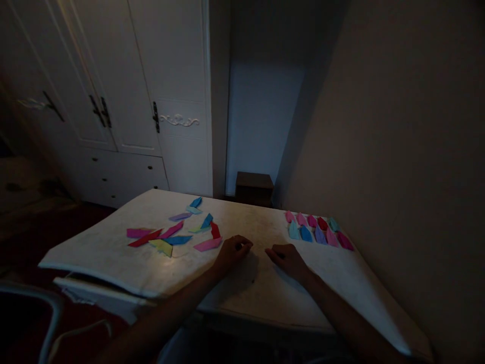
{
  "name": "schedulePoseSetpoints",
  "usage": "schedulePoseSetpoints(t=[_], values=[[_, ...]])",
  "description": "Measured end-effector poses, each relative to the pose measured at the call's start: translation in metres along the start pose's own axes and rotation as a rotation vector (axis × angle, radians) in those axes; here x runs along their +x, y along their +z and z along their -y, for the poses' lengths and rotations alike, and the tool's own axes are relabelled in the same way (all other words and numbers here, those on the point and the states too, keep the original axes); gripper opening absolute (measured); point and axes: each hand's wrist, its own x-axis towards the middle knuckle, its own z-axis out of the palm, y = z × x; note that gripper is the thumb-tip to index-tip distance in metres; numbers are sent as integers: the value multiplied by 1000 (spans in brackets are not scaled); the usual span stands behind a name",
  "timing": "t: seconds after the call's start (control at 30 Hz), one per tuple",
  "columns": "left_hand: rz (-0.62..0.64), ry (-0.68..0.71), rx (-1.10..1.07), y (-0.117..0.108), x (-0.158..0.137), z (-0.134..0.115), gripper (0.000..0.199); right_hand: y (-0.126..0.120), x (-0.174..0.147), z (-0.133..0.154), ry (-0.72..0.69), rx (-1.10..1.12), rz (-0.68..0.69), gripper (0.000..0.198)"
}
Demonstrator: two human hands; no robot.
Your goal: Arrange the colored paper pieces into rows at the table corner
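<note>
Low over the middle of the white table (261, 298), my left hand (233, 253) has its fingers curled in, with thumb and forefinger close together. My right hand (286, 258) faces it across a small gap, closed in a loose fist. Nothing shows in either hand. Close to the left hand lies a pink folded paper piece (208, 244), beside a red folded paper piece (215, 230). More folded paper strips, including a yellow one (161, 247) and a blue one (177, 240), are scattered to the left. Beyond my right hand, pointed folded papers (306, 233) stand in two rows.
A white wardrobe (185, 156) with dark handles rises behind the table on the left. A small brown cabinet (254, 179) sits past the far edge. The wall (397, 177) borders the right side. A pale chair frame (53, 303) is at lower left.
</note>
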Motion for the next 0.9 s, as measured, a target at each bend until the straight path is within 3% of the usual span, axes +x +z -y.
schedulePoseSetpoints(t=[0.33, 0.5, 0.7, 0.9], values=[[-17, -32, -19, 2, 1, -3, 21, 0, 10, 8, 175, 85, -102, 54], [-57, -51, -57, 4, 3, -1, 19, 13, 35, 23, 182, 116, -99, 57], [-106, -76, -111, 7, 2, -3, 20, 32, 116, 57, 202, 187, -186, 54], [-65, -56, -148, 6, 2, -2, 22, 71, 221, 98, 292, 124, 61, 33]])
